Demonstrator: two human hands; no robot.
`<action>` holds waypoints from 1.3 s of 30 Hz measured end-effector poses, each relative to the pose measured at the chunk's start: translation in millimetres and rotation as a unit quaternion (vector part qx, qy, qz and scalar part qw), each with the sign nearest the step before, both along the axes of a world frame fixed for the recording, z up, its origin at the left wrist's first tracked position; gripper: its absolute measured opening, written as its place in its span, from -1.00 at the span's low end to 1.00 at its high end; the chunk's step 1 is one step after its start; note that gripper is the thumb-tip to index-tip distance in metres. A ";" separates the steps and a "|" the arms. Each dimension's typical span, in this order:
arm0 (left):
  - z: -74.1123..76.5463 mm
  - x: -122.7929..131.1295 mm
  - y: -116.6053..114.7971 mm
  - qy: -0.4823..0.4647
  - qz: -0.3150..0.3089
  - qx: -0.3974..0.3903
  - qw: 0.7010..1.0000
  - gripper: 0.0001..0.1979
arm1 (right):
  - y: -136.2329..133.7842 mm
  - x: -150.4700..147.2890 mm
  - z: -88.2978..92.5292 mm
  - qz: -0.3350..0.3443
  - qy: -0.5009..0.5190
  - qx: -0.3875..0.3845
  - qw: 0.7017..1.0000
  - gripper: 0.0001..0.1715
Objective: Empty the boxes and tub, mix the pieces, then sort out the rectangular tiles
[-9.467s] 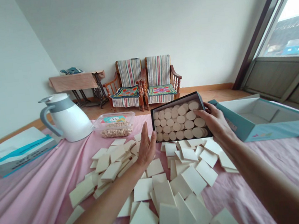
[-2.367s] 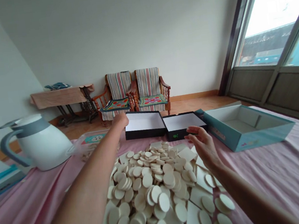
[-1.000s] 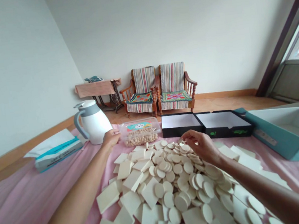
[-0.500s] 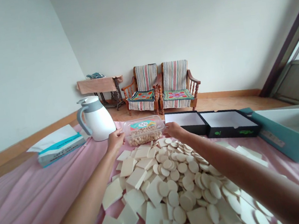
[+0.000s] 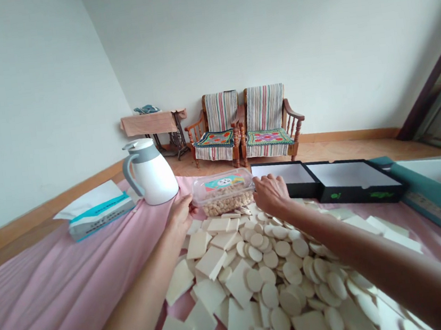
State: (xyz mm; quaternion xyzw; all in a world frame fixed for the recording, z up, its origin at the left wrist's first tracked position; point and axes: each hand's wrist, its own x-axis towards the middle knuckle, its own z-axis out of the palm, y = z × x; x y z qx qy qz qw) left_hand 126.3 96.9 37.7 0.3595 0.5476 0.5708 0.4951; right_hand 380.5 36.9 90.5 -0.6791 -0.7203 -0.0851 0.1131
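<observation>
A clear plastic food box (image 5: 223,192) with a colourful label on its lid stands at the far end of the pile, filled with small light-brown pieces that look like nuts or beans. At its left end, my left hand (image 5: 181,212) pinches the edge with thumb and fingers. My right hand (image 5: 271,193) has its fingers curled over the right end; their tips are partly hidden. Right in front of the box spreads a heap of cream-coloured round discs (image 5: 270,259) and square tiles (image 5: 212,262), under both forearms.
A white and grey thermos jug (image 5: 153,176) and a tissue pack (image 5: 100,214) stand on the left of the pink cloth (image 5: 109,275). Black open boxes (image 5: 359,199) and a teal box (image 5: 438,208) are on the right. Two wooden armchairs (image 5: 269,137) stand behind.
The view has shifted slightly, so everything sits farther right. My right hand has turned, its knuckles now up and fingers curled more over the box's end. The left keeps its hold.
</observation>
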 end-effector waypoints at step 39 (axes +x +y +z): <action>17.0 18.2 -17.2 -0.013 -0.003 -0.001 1.000 -0.68 | -10.6 3.1 12.6 0.164 0.176 0.062 0.969 -0.74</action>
